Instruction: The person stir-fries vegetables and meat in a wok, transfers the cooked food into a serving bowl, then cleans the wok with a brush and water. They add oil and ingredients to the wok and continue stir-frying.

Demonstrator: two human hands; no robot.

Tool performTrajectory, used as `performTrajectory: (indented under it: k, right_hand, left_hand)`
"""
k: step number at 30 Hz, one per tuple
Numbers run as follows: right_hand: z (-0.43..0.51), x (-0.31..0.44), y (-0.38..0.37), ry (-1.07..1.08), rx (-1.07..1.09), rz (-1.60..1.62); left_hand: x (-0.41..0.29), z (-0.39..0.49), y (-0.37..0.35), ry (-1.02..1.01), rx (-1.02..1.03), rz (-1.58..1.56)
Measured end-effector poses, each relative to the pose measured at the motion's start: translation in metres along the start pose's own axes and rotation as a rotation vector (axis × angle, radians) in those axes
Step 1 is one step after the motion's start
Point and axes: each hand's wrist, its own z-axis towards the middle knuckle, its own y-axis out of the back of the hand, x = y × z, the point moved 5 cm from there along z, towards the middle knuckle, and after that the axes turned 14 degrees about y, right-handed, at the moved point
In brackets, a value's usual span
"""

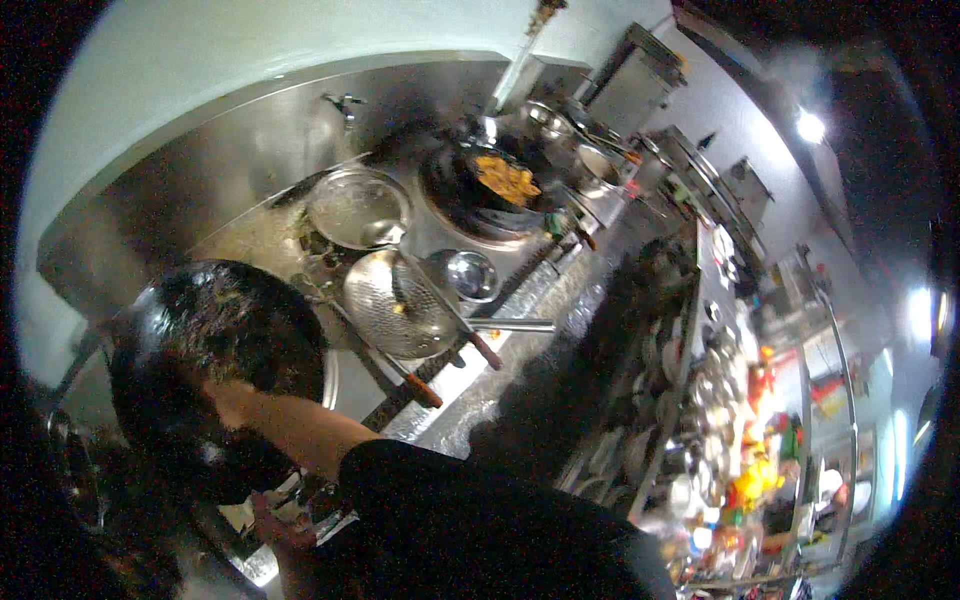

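Note:
A large blackened wok (225, 322) stands at the left, tilted, its inside dark and glossy. Over its near part my right hand (229, 401) reaches in from the right, the forearm bare below a black sleeve. The hand is blurred, and its fingers blend into the dark metal, so its hold is unclear. Below the wok's near rim is my left hand (281, 521), close to pale, cloth-like material (240, 517). Shadow hides whether it grips that or the wok's edge. Right of the wok, a perforated strainer (405, 307) rests on the stove top.
A ladle (384, 232) lies across a round pan (356, 199), near a steel bowl (472, 275). Wooden handles (424, 391) project over the stove's front edge. A second wok (442, 176) holds orange-brown food (506, 180). A tap (345, 109) juts from the steel backsplash. Crowded shelving (720, 390) stands at right.

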Motion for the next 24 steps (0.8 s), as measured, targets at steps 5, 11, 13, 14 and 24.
performTrajectory:
  k: [5, 11, 13, 14, 24]
  right_hand:
    - [-0.082, -0.038, -0.013, 0.152, 0.172, -0.202]
    - [-0.046, -0.127, 0.083, -0.239, -0.069, -0.228]
    - [0.009, -0.096, 0.063, -0.109, -0.13, 0.133]
    - [0.028, -0.072, 0.043, -0.035, -0.181, 0.297]
    - [-0.127, -0.08, 0.061, -0.028, 0.319, -0.515]
  left_hand:
    - [-0.005, -0.032, -0.028, -0.128, -0.145, 0.144]
    - [-0.012, -0.056, -0.068, 0.047, -0.571, 0.088]
    - [-0.012, -0.055, -0.062, 0.084, -0.567, 0.064]
    - [-0.012, -0.056, -0.056, 0.082, -0.49, 0.063]
    - [-0.006, -0.056, -0.033, 0.045, 0.167, -0.205]
